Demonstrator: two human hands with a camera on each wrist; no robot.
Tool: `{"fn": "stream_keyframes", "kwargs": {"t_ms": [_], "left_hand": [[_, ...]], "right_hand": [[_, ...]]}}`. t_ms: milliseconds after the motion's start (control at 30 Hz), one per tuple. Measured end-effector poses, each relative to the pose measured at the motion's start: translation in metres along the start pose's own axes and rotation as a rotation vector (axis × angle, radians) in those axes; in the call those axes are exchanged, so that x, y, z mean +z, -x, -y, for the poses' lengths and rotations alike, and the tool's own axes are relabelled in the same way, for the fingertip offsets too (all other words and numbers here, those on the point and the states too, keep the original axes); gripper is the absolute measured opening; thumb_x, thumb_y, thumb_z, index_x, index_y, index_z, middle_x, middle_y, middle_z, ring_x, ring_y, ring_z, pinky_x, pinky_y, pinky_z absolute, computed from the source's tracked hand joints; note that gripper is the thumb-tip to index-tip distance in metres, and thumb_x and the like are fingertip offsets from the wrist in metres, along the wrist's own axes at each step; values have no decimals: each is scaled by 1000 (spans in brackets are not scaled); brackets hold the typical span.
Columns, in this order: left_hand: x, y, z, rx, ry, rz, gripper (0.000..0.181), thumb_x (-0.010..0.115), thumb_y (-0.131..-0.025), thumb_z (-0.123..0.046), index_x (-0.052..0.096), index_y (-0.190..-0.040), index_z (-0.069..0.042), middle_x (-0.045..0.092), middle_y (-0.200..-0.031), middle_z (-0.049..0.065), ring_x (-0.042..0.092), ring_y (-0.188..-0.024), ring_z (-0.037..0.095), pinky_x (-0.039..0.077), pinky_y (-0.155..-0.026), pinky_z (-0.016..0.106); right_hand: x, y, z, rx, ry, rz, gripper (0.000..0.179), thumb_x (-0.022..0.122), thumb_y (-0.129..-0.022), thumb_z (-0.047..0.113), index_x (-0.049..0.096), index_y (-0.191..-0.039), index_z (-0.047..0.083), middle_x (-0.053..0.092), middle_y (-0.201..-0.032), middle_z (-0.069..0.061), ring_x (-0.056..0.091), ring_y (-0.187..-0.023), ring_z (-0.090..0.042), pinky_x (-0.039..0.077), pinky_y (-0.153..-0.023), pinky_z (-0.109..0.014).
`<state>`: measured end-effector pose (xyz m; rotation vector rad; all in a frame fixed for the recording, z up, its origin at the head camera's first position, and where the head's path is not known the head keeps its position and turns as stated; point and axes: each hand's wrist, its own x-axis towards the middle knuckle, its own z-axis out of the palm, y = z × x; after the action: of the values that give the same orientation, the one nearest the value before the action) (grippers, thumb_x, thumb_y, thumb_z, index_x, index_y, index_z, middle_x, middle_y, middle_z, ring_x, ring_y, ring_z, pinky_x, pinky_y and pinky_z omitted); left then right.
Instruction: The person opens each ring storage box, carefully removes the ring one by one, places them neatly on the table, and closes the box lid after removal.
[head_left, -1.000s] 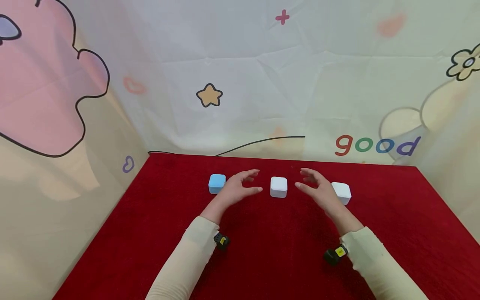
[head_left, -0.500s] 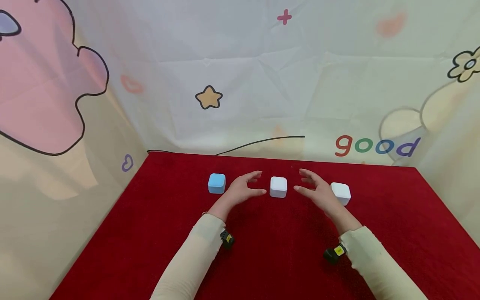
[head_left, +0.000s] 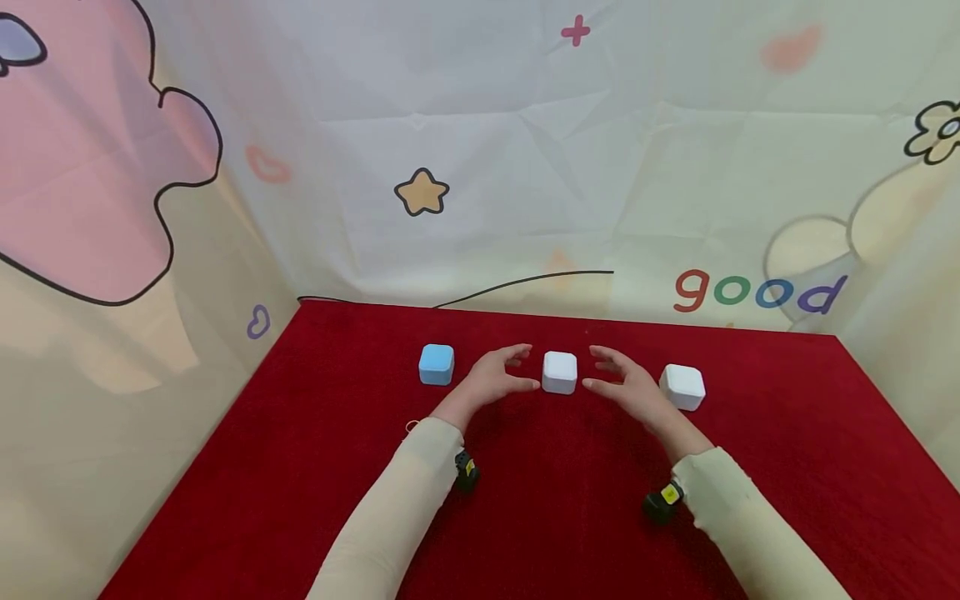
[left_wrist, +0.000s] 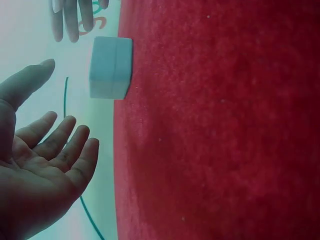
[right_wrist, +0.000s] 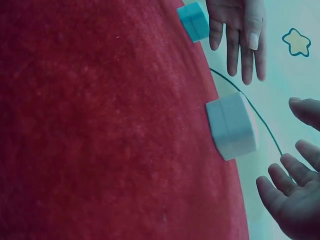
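Observation:
A white rounded cube-like box (head_left: 559,372) sits on the red cloth between the two hands. My left hand (head_left: 495,379) is just left of it, fingers and thumb spread apart, with a small gap to the box. On the other side my right hand (head_left: 630,385) faces it, also spread and apart from it. The left wrist view shows the white box (left_wrist: 111,67) beyond the left hand (left_wrist: 50,160), whose palm holds nothing. In the right wrist view the box (right_wrist: 232,126) stands between the right hand (right_wrist: 295,195) and the left hand's downward-pointing fingers (right_wrist: 245,55).
A light blue box (head_left: 437,364) stands to the left of the left hand. Another white box (head_left: 682,387) is right beside the right hand. All rest on a red-covered table (head_left: 555,517), with a printed curtain (head_left: 510,192) along its back edge.
Both hands have moved inward toward the middle white box, the left one rightward and the right one slightly leftward. The boxes have stayed in place.

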<state>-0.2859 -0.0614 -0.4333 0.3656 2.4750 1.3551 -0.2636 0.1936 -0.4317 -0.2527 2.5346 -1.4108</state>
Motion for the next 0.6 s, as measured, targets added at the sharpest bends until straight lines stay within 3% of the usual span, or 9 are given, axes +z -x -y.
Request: {"fn": "stream_keyframes", "kwargs": {"t_ms": [600], "left_hand": [[21,-24,1,-17,29,10,66,74,-92,-12,47,-153,-7,56,-150,16,55,-137,34,53,-109,46]], "right_hand": [[11,-18,-7,-41,-19,32,71,64,-99,19,30,-159,2,35,-162,-26,37,-149,-47,40,-117,-62]]}}
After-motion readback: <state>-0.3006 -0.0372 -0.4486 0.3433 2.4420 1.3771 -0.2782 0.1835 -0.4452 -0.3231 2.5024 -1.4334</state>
